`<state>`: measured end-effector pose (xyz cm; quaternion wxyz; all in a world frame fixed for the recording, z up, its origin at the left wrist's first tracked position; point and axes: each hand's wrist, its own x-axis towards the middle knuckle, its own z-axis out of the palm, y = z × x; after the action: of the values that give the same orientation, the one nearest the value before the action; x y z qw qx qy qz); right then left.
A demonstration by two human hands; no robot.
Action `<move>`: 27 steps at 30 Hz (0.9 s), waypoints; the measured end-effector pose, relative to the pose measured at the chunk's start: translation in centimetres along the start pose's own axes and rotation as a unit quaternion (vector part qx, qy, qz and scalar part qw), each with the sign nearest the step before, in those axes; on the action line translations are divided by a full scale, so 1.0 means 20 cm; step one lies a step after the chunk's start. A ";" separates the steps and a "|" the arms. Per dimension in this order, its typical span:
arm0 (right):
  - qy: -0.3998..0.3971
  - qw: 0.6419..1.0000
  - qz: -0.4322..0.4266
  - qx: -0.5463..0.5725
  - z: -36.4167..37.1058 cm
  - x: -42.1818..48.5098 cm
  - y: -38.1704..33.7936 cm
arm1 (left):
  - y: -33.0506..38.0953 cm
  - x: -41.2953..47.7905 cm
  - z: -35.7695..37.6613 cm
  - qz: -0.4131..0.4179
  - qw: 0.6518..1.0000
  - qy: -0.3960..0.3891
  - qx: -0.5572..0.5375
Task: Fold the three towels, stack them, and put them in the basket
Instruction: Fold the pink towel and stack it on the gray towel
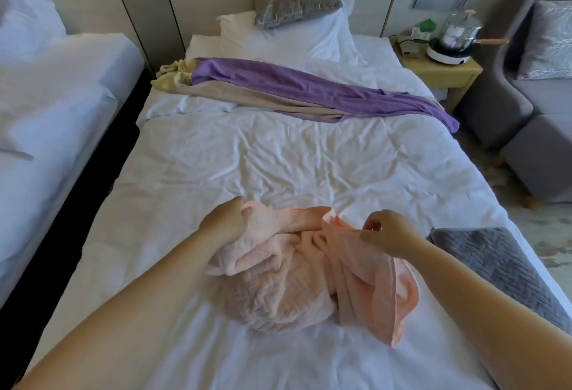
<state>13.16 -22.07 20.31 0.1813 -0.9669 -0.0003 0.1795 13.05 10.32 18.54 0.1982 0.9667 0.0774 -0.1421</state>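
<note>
A crumpled pink towel point(297, 278) lies bunched on the white bed point(278, 160) just in front of me. My left hand point(227, 219) grips its upper left corner, fingers curled into the cloth. My right hand point(387, 232) pinches the towel's right edge, and a length of it hangs down beneath that hand. A grey textured towel point(495, 266) lies flat at the bed's right edge, beside my right forearm. No basket is in view.
Purple, beige and yellow cloths point(294, 89) stretch across the bed below the pillows point(297, 30). A second bed point(55, 111) stands to the left. A nightstand with a pot on a cooker point(455, 40) and a grey sofa point(532, 89) are on the right.
</note>
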 end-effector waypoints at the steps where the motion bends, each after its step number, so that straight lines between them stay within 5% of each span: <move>1: 0.015 1.000 0.008 0.000 -0.03 0.04 0.00 | 0.03 0.04 -0.03 0.010 1.000 -0.002 0.016; 7: 0.063 0.997 0.020 0.026 -0.38 0.35 -0.10 | 0.31 0.30 -0.41 0.052 0.964 0.168 0.201; 14: 0.150 0.946 -0.037 0.286 -0.95 0.78 -0.34 | 0.68 0.71 -0.94 0.021 0.968 0.248 -0.039; 22: 0.349 0.857 -0.167 0.340 -1.52 1.11 -0.63 | 0.89 1.04 -1.55 0.176 0.847 0.452 -0.219; 27: 0.378 0.796 -0.255 0.397 -1.61 1.06 -0.72 | 0.88 0.99 -1.72 0.213 0.802 0.507 -0.232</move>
<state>45.02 -18.58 45.99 0.5743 -0.7657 -0.1072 -0.2690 43.81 10.13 49.16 0.3748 0.8180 -0.0102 0.4364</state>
